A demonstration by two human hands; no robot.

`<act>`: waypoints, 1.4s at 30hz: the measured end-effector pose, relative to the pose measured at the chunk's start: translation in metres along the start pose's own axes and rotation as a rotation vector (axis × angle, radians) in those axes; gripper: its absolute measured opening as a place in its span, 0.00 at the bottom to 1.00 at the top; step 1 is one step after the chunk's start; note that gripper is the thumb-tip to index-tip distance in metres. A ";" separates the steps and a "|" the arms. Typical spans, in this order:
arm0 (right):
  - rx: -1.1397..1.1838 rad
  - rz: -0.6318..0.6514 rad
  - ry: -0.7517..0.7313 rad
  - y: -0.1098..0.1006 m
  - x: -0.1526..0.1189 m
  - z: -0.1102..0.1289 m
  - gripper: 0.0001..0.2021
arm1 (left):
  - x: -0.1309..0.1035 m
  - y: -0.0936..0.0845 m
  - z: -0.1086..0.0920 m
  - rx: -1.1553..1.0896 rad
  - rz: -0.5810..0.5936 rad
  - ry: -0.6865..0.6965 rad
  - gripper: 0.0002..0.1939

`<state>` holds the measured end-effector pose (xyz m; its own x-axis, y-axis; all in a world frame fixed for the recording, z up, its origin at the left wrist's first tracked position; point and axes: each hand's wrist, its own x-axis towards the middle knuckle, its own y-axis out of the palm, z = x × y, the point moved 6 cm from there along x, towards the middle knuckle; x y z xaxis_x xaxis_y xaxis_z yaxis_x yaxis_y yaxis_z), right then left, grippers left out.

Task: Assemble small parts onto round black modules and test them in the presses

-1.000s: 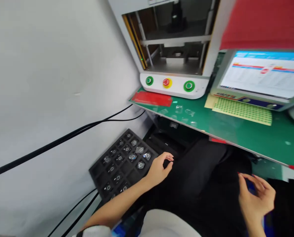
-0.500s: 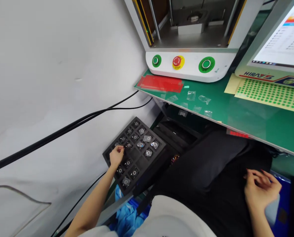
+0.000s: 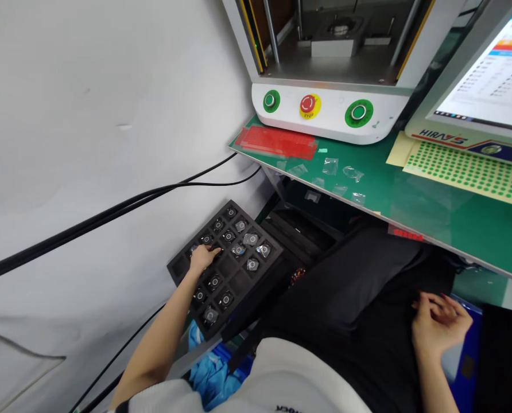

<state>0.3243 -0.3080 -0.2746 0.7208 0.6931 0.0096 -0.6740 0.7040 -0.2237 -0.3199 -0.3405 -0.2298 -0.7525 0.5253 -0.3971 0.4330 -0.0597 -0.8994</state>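
A black foam tray (image 3: 237, 282) with square compartments lies tilted at the lower left. Small dark round-faced pieces like watch bodies (image 3: 225, 299) sit in many of its compartments, some in clear wrap. Over the tray's left middle, my left hand (image 3: 201, 259) has its fingers closed around the edge of one dark watch body (image 3: 218, 251), which they mostly cover. My right hand (image 3: 440, 326) rests by my lap on the right, palm up, with loosely curled fingers and nothing visible in it.
A white press machine (image 3: 325, 117) with green buttons and a red stop button stands on the green bench (image 3: 368, 189). To its right are a monitor (image 3: 484, 86) and a sheet of green dots (image 3: 471, 175). Black cables (image 3: 152, 198) run along the wall. Clear film scraps (image 3: 330, 166) lie on the bench.
My left hand has shifted within the tray, its fingers now over the watch body that lay uncovered beside them. The view has turned slightly; my right hand keeps its pose.
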 end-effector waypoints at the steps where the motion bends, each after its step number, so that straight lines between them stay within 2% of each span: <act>1: 0.012 0.001 0.000 0.000 0.000 0.003 0.27 | -0.007 -0.006 -0.009 -0.038 -0.016 0.037 0.15; 4: 0.063 0.024 -0.003 0.003 -0.005 0.026 0.27 | -0.041 -0.021 -0.046 -0.177 -0.058 0.176 0.13; 7: 0.155 0.058 -0.022 0.007 -0.025 0.077 0.27 | -0.104 -0.016 -0.103 -0.356 0.015 0.401 0.15; 8: 0.195 0.079 -0.038 0.009 -0.035 0.100 0.27 | -0.131 -0.009 -0.125 -0.415 0.082 0.489 0.16; 10: 0.364 0.201 -0.061 0.018 -0.061 0.150 0.24 | -0.188 0.008 -0.168 -0.532 0.253 0.665 0.19; 11: 0.421 0.260 -0.088 0.023 -0.075 0.175 0.22 | -0.218 0.017 -0.189 -0.670 0.408 0.755 0.18; 13: 0.504 0.363 -0.181 0.031 -0.098 0.218 0.19 | -0.269 0.027 -0.220 -0.824 0.636 0.895 0.16; 15: 0.552 0.393 -0.220 0.032 -0.110 0.243 0.19 | -0.306 0.031 -0.241 -0.868 0.795 1.029 0.14; 17: 0.578 0.382 -0.225 0.027 -0.111 0.251 0.18 | -0.330 0.029 -0.252 -0.856 0.890 1.189 0.16; 20: 0.598 0.390 -0.155 0.013 -0.104 0.247 0.16 | -0.350 0.023 -0.256 -0.863 1.042 1.411 0.25; 22: 0.616 0.423 -0.096 0.005 -0.100 0.242 0.17 | -0.356 0.022 -0.255 -0.868 1.152 1.450 0.28; 24: 0.638 0.450 -0.073 0.000 -0.097 0.242 0.18 | -0.357 0.023 -0.255 -0.880 1.174 1.432 0.29; 25: 0.644 0.456 -0.075 -0.002 -0.096 0.243 0.18 | -0.356 0.022 -0.256 -0.890 1.138 1.428 0.30; 28: 0.631 0.462 -0.063 -0.006 -0.095 0.245 0.19 | -0.352 0.016 -0.258 -0.912 0.927 1.473 0.34; 30: 0.627 0.487 -0.006 -0.006 -0.096 0.243 0.20 | -0.351 0.010 -0.259 -0.911 0.806 1.525 0.35; 32: 0.645 0.524 0.065 -0.006 -0.097 0.240 0.20 | -0.352 0.006 -0.260 -0.891 0.732 1.575 0.36; 37: 0.616 0.518 0.093 -0.009 -0.098 0.240 0.21 | -0.355 0.000 -0.263 -0.838 0.630 1.664 0.35; 42: 0.585 0.502 0.087 -0.012 -0.096 0.243 0.21 | -0.356 0.000 -0.267 -0.822 0.631 1.692 0.34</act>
<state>0.2235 -0.3451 -0.0359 0.3001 0.9531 -0.0390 -0.8815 0.2927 0.3704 0.0804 -0.3008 -0.0392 0.5122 0.7470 0.4239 0.8588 -0.4508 -0.2433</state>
